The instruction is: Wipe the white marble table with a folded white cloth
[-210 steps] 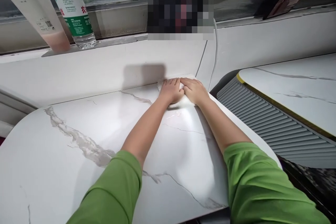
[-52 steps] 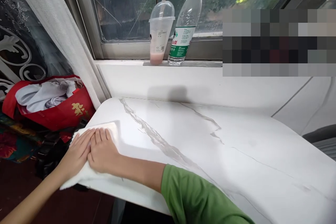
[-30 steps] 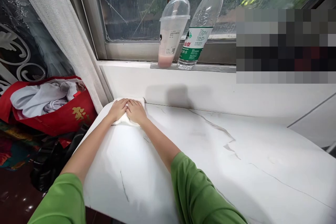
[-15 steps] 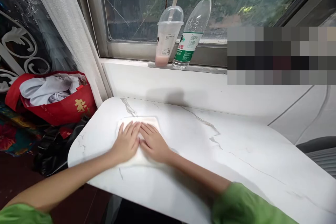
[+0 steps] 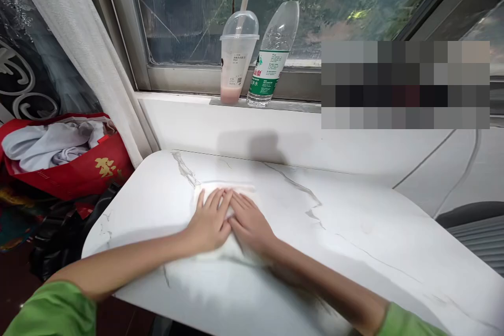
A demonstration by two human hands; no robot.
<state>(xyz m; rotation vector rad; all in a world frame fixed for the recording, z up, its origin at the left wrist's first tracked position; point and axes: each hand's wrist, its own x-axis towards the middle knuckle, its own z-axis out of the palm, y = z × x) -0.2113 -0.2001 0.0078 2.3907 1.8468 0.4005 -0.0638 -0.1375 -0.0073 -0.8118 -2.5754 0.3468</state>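
A white cloth (image 5: 230,248) lies spread on the white marble-patterned table (image 5: 362,220). My left hand (image 5: 210,222) presses flat on it with the fingers stretched out. Beside it, my right hand (image 5: 252,223) also lies flat on the cloth, and the two hands meet at the fingertips and thumbs. Both hands cover much of the cloth, whose edges are slightly blurred.
On the window ledge stand a domed plastic cup (image 5: 238,65) with a straw and a green-capped bottle (image 5: 271,58). At the left, a red bag (image 5: 79,176) holds pale fabric beside a curtain (image 5: 90,58). A grey striped seat (image 5: 478,236) is at the right.
Both hands have slid the cloth to the right across the table, staying flat on it. The whole view has shifted a little, so the window items appear further left.
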